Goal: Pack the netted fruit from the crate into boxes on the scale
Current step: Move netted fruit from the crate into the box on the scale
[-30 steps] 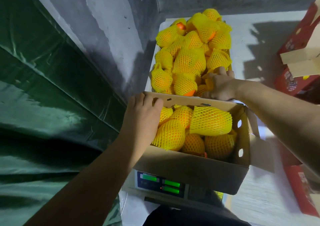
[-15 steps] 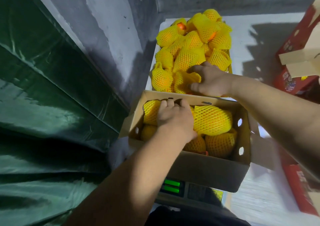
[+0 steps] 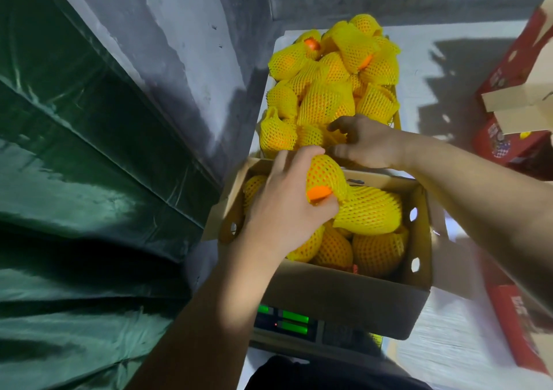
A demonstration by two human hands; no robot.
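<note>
The open brown cardboard box (image 3: 344,299) sits on the digital scale (image 3: 287,323) and holds yellow foam-netted oranges. Above its far rim, the left hand (image 3: 284,207) grips one netted orange (image 3: 324,177). Beyond the box, the heaped crate (image 3: 396,120) holds more; the right hand (image 3: 368,144) rests there, fingers curled into netting.
</note>
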